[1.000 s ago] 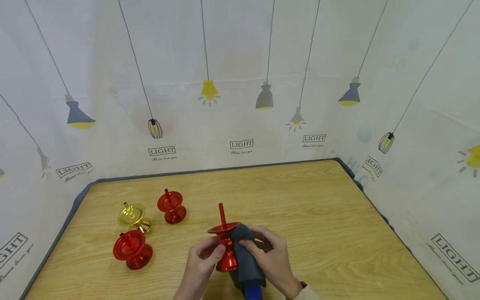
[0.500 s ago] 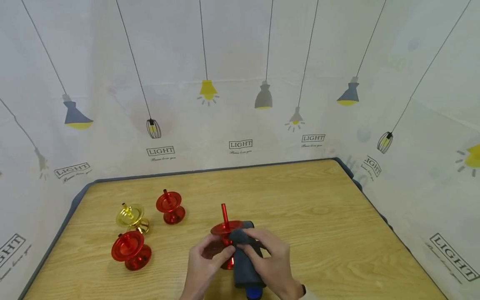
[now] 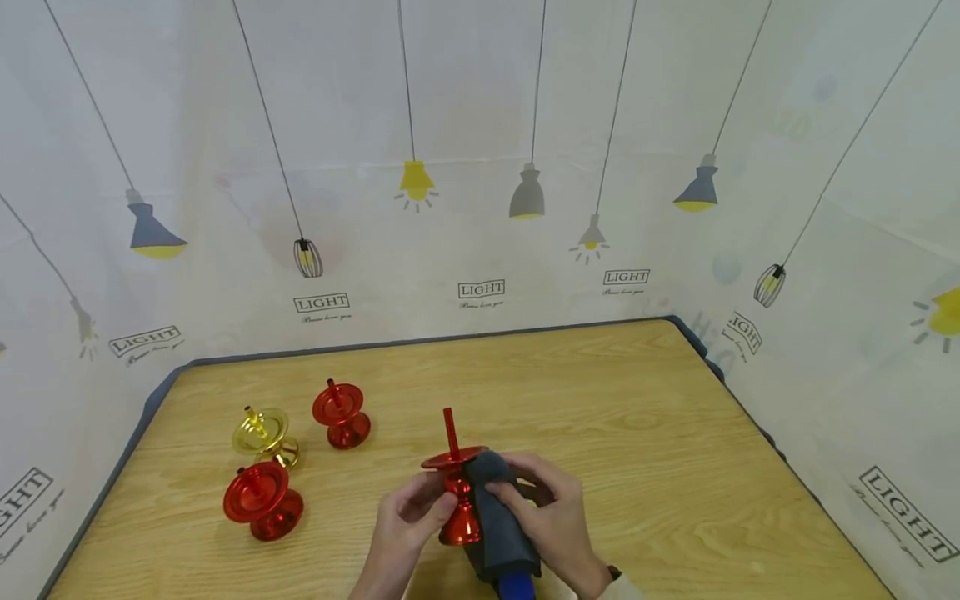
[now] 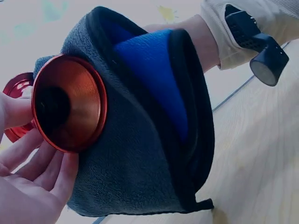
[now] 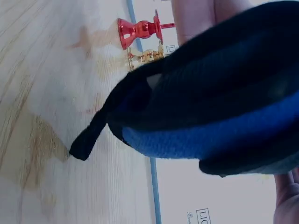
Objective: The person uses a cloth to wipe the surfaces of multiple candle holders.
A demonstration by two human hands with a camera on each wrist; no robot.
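My left hand point(image 3: 405, 521) grips a shiny red candlestick point(image 3: 461, 527) by its stem, with thumb in front. The spike points up and the round dish tilts slightly. In the left wrist view the flared, hollow base of this candlestick point(image 4: 86, 105) faces the camera. My right hand point(image 3: 553, 518) pinches a folded dark grey cloth point(image 3: 504, 533) with a blue inner side, and the cloth lies against the candlestick's right side. Seen from the right wrist, the cloth point(image 5: 187, 137) covers much of the candlestick and my fingers.
On the table's left stand a gold candlestick point(image 3: 281, 450), a red candlestick point(image 3: 277, 518) in front of it and another red candlestick point(image 3: 348, 429) farther back. A wall sheet point(image 3: 480, 233) printed with lamps surrounds the wooden table point(image 3: 637, 400).
Half a second ago the cloth and my right fingers covered the candlestick's stem in front; now they have drawn back to its right side, exposing stem and base. The standing candlesticks have not moved.
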